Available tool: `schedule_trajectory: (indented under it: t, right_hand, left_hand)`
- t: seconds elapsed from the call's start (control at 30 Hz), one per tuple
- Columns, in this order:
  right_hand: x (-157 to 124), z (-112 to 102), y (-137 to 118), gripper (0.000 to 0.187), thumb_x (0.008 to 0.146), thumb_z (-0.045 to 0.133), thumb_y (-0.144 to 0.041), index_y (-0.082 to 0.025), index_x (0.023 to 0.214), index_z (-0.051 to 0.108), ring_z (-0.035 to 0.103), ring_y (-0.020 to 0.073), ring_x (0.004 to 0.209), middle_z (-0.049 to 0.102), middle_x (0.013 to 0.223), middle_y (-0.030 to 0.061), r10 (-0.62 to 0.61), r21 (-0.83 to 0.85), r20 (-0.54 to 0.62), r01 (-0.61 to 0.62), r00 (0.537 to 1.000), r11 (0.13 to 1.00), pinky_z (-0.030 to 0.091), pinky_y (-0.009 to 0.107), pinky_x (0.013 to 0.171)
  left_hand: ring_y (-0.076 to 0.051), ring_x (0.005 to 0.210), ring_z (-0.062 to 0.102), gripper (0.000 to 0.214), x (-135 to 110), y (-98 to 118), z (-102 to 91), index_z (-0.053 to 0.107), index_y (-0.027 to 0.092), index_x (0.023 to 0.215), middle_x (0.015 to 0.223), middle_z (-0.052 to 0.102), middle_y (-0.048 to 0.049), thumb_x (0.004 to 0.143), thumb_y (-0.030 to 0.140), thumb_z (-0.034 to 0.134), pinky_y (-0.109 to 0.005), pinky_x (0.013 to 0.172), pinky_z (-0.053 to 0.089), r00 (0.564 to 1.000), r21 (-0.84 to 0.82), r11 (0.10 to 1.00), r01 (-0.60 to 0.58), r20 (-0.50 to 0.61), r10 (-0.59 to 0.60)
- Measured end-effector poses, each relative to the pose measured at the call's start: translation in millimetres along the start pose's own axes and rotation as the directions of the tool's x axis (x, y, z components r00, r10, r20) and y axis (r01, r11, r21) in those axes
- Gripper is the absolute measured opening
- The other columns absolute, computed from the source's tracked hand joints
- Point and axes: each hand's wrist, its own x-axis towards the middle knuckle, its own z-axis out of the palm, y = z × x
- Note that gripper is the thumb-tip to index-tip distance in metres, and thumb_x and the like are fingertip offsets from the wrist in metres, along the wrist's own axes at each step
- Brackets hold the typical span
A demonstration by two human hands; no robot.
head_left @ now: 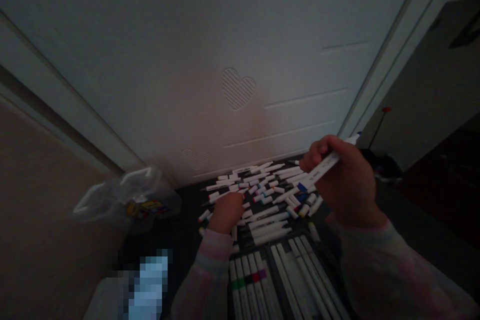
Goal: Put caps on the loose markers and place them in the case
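Note:
My right hand (343, 180) is raised over the right side of the pile, closed around a white marker (325, 166) with blue ends, held at a slant. My left hand (227, 211) reaches down among loose white markers (270, 219) and short marker caps (258, 198) on the dark floor; its fingers are hidden, so what it touches cannot be told. Close in front of me, below the pile, a dark marker case (270, 255) holds white markers in rows. Several in its left part have coloured bands of green, black, red and purple.
Behind the pile stands a white door (187, 60) with embossed hearts. To the left is a clear plastic box (123, 192) with colourful packets inside. A pixelated bright patch (148, 285) covers something at lower left. At right, a thin rod with a red tip (386, 109) stands by the frame.

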Motion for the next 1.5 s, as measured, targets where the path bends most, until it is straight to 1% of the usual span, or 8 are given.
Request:
schedule_trajectory:
  t: [0.3,0.37,0.47,0.53,0.6,0.73,1.0,1.5]
  right_hand:
    - [-1,1,-2,0.023,0.076,0.052,-0.028,-0.018,0.056,0.050,0.040,0.0083,0.045,0.044,0.050,-0.0028,0.010,-0.020,0.003,-0.010,1.000,1.000,0.035,0.023,0.047]
    - [-1,1,-1,0.023,0.076,0.053,-0.029,-0.018,0.057,0.050,0.040,0.0083,0.045,0.043,0.051,-0.0029,0.005,-0.028,0.005,-0.005,1.000,1.000,0.035,0.023,0.047]
    - [-2,2,-1,0.022,0.076,0.052,-0.029,-0.018,0.056,0.050,0.038,0.0084,0.045,0.043,0.051,-0.0027,0.009,-0.031,0.007,-0.008,1.000,0.999,0.035,0.023,0.046]
    - [-2,2,-1,0.023,0.076,0.051,-0.029,-0.018,0.056,0.050,0.038,0.0083,0.045,0.042,0.051,-0.0026,0.018,-0.033,0.013,-0.017,1.000,0.999,0.035,0.023,0.045]
    - [-3,3,-1,0.023,0.077,0.051,-0.028,-0.018,0.056,0.049,0.038,0.0080,0.045,0.042,0.051,-0.0028,0.030,-0.029,0.015,-0.030,0.999,0.999,0.035,0.022,0.045]
    - [-4,6,3,0.022,0.078,0.049,-0.028,-0.018,0.058,0.051,0.042,0.0075,0.046,0.043,0.052,-0.0032,0.092,0.050,-0.017,-0.091,0.996,0.995,0.039,0.021,0.047]
    - [-6,14,15,0.020,0.076,0.053,-0.031,-0.018,0.061,0.050,0.045,0.0059,0.046,0.046,0.054,-0.0052,0.376,0.206,0.007,-0.370,0.927,0.906,0.042,0.017,0.045]
    - [-12,17,18,0.021,0.074,0.056,-0.034,-0.018,0.060,0.051,0.045,0.0068,0.043,0.048,0.051,-0.0046,0.343,0.104,0.120,-0.356,0.932,0.929,0.042,0.019,0.044]
  left_hand:
    - [-0.013,0.079,0.057,0.024,-25,6,-31.5,0.059,0.018,0.088,0.089,0.063,-0.0030,0.081,0.033,0.043,-0.023,0.069,0.042,0.983,-0.405,0.896,-0.184,-0.082,0.165]
    - [-0.011,0.070,0.054,0.020,-36,11,-40.6,0.058,0.015,0.084,0.082,0.062,-0.0024,0.075,0.032,0.052,-0.023,0.065,0.040,0.964,-0.851,0.476,-0.221,-0.118,0.238]
    - [-0.007,0.055,0.045,0.014,-49,21,-50.2,0.056,0.014,0.070,0.062,0.053,0.0013,0.067,0.027,0.059,-0.021,0.055,0.035,0.955,-0.964,-0.222,-0.143,-0.193,0.224]
    - [-0.006,0.052,0.041,0.014,-56,29,-55.1,0.055,0.014,0.069,0.059,0.048,0.0028,0.068,0.027,0.058,-0.020,0.051,0.032,0.957,-0.868,-0.493,-0.059,-0.190,0.220]
    - [-0.005,0.051,0.040,0.012,-60,38,-58.9,0.055,0.013,0.070,0.058,0.046,0.0034,0.069,0.024,0.058,-0.019,0.050,0.031,0.964,-0.789,-0.614,0.010,-0.155,0.216]
    - [-0.005,0.051,0.041,0.011,-68,50,-62.3,0.056,0.012,0.072,0.058,0.046,0.0032,0.070,0.023,0.056,-0.018,0.049,0.031,0.976,-0.728,-0.684,0.051,-0.111,0.190]
    - [-0.006,0.051,0.042,0.012,-77,64,-58.6,0.058,0.012,0.070,0.058,0.049,0.0018,0.072,0.024,0.057,-0.020,0.050,0.031,0.965,-0.786,-0.618,0.011,-0.154,0.213]
    - [-0.006,0.051,0.041,0.014,-77,63,-55.4,0.056,0.013,0.071,0.057,0.052,0.0015,0.066,0.026,0.059,-0.021,0.052,0.028,0.957,-0.911,-0.403,-0.087,-0.189,0.220]
